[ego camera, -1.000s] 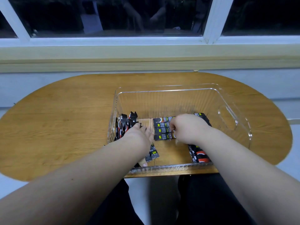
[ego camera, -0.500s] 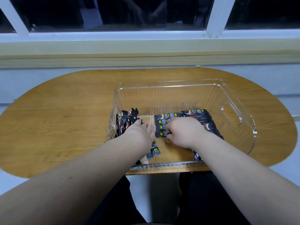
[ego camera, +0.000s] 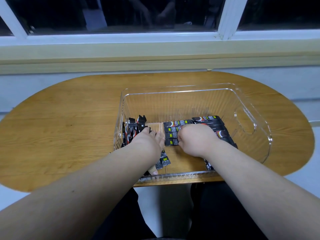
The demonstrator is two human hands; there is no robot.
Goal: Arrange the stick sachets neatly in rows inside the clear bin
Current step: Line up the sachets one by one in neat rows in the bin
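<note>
- Stick sachets [ego camera: 174,129] in clear bin [ego camera: 251,108]: two flat columns, long axes ran left-right; four counted in left column.
- Left hand [ego camera: 149,142] reached into upright bunch; right hand [ego camera: 195,141] curled over the rows; couldn't tell either grip.
</note>
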